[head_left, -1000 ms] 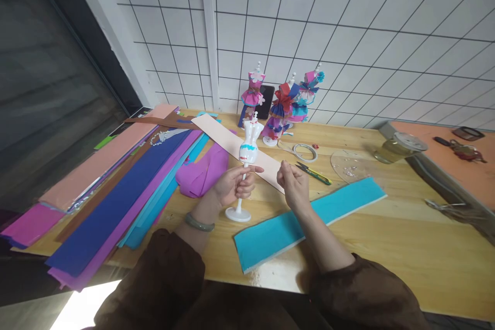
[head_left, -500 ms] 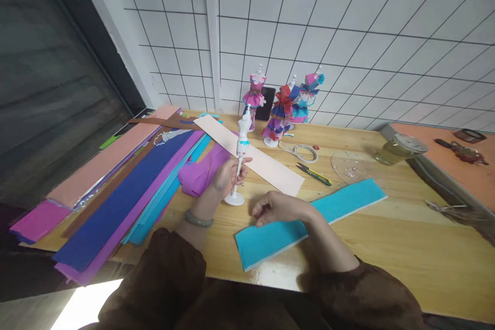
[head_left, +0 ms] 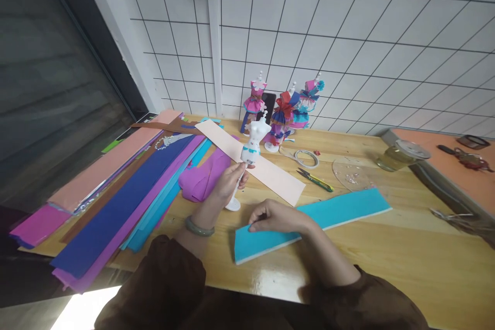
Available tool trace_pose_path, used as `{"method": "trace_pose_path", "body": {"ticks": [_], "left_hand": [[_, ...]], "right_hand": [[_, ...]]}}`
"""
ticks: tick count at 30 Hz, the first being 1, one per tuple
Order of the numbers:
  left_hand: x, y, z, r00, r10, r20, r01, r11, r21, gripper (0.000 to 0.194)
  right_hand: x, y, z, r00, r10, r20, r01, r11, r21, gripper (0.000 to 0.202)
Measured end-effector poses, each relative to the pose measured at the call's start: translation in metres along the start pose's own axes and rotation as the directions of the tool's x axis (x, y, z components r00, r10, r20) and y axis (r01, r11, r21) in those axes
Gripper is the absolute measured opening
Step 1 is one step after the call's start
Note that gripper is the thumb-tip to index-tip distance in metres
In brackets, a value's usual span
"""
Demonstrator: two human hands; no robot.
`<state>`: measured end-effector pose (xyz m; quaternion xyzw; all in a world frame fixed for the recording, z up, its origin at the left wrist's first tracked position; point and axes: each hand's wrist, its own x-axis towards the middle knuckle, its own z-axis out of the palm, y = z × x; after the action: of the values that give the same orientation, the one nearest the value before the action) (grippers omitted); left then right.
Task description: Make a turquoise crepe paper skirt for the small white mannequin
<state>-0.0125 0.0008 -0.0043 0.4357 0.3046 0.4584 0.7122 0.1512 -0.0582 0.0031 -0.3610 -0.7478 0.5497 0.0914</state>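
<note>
For good control, I should steady the small white plastic mannequin (head_left: 257,134) by its thin stem (head_left: 234,196), where my left hand (head_left: 229,181) closes around it, tilted over the pale wooden counter (head_left: 371,252), while my right hand (head_left: 276,215) curls loosely over the flat turquoise strip (head_left: 348,208), any hold indiscernible.

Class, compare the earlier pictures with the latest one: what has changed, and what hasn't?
The right hand has moved down and leftward, to above the turquoise strip; contact is unclear. The white mannequin now leans further right. The left hand still grips its stand. The turquoise strip and snips stayed put.
</note>
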Motion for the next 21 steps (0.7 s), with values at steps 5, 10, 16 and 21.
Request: {"method": "trace_pose_path", "body": {"ticks": [5, 10, 16, 21], "left_hand": [[0.001, -0.004, 0.003, 1.000, 0.000, -0.020, 0.000, 1.000, 0.007, 0.036], [0.000, -0.006, 0.004, 0.998, -0.030, -0.055, 0.030, 0.999, -0.017, 0.037], [-0.001, -0.006, 0.009, 0.991, -0.099, -0.089, 0.090, 0.991, -0.100, 0.039], [-0.002, -0.003, 0.010, 0.991, -0.129, -0.028, 0.123, 0.977, -0.174, 0.038]], "right_hand": [[0.006, 0.008, -0.005, 0.973, -0.014, -0.230, 0.060, 0.979, 0.195, 0.033], [0.013, 0.016, -0.008, 0.855, 0.011, -0.519, 0.119, 0.969, 0.216, 0.034], [0.015, 0.015, -0.009, 0.692, -0.019, -0.721, 0.162, 0.978, 0.130, 0.034], [0.013, 0.015, -0.009, 0.615, -0.066, -0.786, 0.058, 0.998, -0.038, 0.032]]}}
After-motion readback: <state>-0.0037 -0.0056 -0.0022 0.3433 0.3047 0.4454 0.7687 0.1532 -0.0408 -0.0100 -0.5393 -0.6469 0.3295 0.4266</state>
